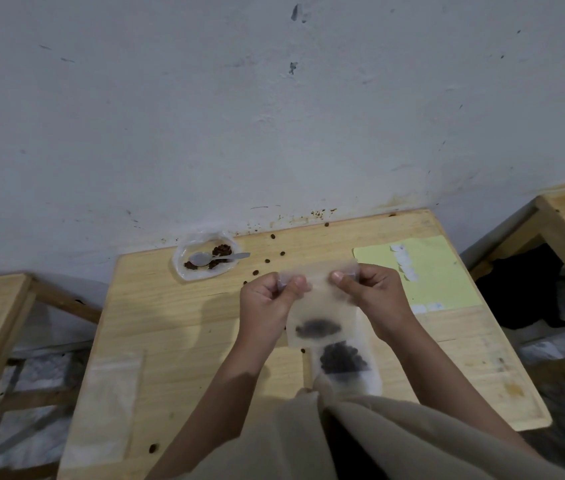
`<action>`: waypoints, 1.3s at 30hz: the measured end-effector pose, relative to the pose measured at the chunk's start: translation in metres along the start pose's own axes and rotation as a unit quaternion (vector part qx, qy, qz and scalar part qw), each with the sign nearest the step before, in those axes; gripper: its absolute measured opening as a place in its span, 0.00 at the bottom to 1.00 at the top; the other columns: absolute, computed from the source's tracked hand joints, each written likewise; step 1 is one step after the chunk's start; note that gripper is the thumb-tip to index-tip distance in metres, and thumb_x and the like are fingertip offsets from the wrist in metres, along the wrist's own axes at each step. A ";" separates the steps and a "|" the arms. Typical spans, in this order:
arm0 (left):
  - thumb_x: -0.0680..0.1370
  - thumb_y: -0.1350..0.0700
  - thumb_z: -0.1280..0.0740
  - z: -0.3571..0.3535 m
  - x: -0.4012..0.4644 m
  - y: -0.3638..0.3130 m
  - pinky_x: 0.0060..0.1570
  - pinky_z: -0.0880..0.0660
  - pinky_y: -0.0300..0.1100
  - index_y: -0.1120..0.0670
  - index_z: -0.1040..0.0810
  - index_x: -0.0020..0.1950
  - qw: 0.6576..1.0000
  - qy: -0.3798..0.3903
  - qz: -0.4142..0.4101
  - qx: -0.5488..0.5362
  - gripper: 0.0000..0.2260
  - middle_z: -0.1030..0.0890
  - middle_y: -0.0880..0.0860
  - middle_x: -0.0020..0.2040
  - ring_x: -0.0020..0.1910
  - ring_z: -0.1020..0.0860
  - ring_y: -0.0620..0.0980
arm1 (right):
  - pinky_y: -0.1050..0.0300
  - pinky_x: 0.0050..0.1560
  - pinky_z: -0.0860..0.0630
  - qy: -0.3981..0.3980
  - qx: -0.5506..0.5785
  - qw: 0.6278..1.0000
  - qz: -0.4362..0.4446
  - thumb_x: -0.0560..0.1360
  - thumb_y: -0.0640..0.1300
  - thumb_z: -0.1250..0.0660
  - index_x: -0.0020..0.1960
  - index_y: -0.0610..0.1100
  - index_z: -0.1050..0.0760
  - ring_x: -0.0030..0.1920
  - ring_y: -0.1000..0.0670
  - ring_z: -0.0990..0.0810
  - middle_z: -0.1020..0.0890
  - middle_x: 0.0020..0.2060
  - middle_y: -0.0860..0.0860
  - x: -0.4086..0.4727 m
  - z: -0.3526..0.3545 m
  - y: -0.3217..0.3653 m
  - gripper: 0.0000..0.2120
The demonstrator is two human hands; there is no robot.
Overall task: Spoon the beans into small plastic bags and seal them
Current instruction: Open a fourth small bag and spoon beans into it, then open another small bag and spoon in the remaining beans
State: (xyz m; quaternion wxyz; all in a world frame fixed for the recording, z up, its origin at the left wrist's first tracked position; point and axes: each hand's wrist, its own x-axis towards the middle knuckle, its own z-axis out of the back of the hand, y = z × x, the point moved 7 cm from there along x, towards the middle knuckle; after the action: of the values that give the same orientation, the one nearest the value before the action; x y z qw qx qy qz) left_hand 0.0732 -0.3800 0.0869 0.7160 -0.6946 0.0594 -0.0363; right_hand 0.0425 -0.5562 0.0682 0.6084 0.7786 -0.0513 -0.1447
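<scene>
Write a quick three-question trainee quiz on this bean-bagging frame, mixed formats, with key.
1. True or false: the spoon lies in the container at the table's far edge.
2. Which hands pinch the top of the held bag? A) left hand only B) right hand only C) both
3. Fill in: a second bag with beans lies on the table, ____ the held bag than the person.

Key:
1. True.
2. C.
3. Nearer the person, below the held bag in the head view.
</scene>
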 end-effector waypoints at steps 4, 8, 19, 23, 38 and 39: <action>0.73 0.61 0.29 0.000 -0.001 0.012 0.40 0.23 0.37 0.57 0.16 0.41 0.999 -0.012 0.036 -0.010 0.03 0.15 0.53 0.38 0.37 0.19 0.47 | 0.43 0.52 0.23 -0.008 0.013 0.999 -0.047 0.67 0.45 0.29 0.39 0.43 0.15 0.46 0.43 0.18 0.15 0.38 0.46 -0.006 0.005 -0.013 0.06; 0.75 0.58 0.31 -0.008 -0.013 0.044 0.36 0.24 0.37 0.53 0.17 0.43 0.990 0.051 0.128 -0.004 0.03 0.16 0.52 0.38 0.38 0.19 0.48 | 0.45 0.43 0.18 -0.054 -0.004 0.994 -0.094 0.73 0.40 0.30 0.43 0.34 0.19 0.46 0.45 0.18 0.16 0.40 0.45 -0.013 0.015 -0.027 0.08; 0.74 0.58 0.29 -0.014 -0.030 0.113 0.48 0.21 0.50 0.53 0.24 0.52 0.965 -0.032 0.246 0.083 0.09 0.20 0.50 0.44 0.45 0.20 0.52 | 0.55 0.38 0.20 -0.147 -0.265 0.949 -0.085 0.68 0.38 0.25 0.59 0.53 0.30 0.38 0.48 0.19 0.20 0.43 0.48 -0.048 0.048 -0.069 0.24; 0.75 0.58 0.30 -0.022 -0.033 0.108 0.51 0.27 0.37 0.51 0.36 0.71 0.966 0.017 0.230 0.113 0.26 0.25 0.49 0.56 0.53 0.25 0.44 | 0.71 0.34 0.27 -0.176 -0.319 0.929 -0.061 0.70 0.38 0.27 0.59 0.48 0.26 0.37 0.55 0.21 0.20 0.43 0.48 -0.050 0.049 -0.077 0.19; 0.77 0.51 0.34 0.095 -0.047 0.106 0.65 0.36 0.42 0.49 0.33 0.70 0.972 0.039 0.150 0.179 0.22 0.33 0.46 0.70 0.69 0.35 0.44 | 0.62 0.58 0.37 -0.163 -0.486 0.857 0.057 0.74 0.36 0.33 0.56 0.40 0.22 0.62 0.42 0.28 0.23 0.59 0.43 -0.047 -0.032 -0.078 0.11; 0.77 0.52 0.34 0.114 -0.047 0.105 0.66 0.35 0.44 0.50 0.30 0.68 0.970 0.012 0.143 0.197 0.19 0.31 0.47 0.68 0.68 0.33 0.45 | 0.65 0.57 0.38 -0.141 -0.485 0.860 0.076 0.73 0.35 0.33 0.55 0.40 0.21 0.60 0.42 0.26 0.22 0.57 0.43 -0.048 -0.054 -0.080 0.11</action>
State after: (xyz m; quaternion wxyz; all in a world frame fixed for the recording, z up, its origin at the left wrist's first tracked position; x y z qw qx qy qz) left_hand 0.0389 -0.2576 -0.0129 0.8358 -0.5236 0.1584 0.0476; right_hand 0.0047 -0.4734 0.0111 0.9043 0.3501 -0.1195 -0.2130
